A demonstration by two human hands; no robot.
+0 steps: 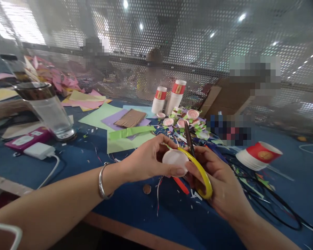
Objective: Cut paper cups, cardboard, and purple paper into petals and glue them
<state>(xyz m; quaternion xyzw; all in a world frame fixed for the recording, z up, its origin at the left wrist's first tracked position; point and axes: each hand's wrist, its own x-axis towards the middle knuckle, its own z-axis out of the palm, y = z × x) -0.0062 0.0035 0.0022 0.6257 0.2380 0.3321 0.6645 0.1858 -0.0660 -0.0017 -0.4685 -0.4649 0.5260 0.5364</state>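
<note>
1. Left hand (148, 159), seen from the head camera, pinches a white disc (175, 160) between the thumb below and the fingertips above. The disc is raised off the tabletop (67, 163), near the middle of the picture. Gripping it at one side seems meant to leave its far edge free beside the blades.
2. Right hand (219, 184) is closed around the yellow loops of the scissors (201, 175), fingers through the handle. The dark blades point up and away, their base touching the disc's right edge. I cannot tell whether the blades are parted.
3. Both forearms come in low from the near edge and angle inward, so the hands meet above the tabletop. The left wrist, which wears a silver bangle (102, 181), is bent slightly; the right wrist is cocked back.
4. Paper scraps (182, 185) lie on the blue surface just beneath the hands, probably trimmings.
5. Beyond the hands sit paper flowers (188, 117), two white tubes (169, 96) and coloured sheets (120, 130). A red paper cup (259, 155) lies on its side to the right. A glass jar (50, 109) stands well apart to the left.
</note>
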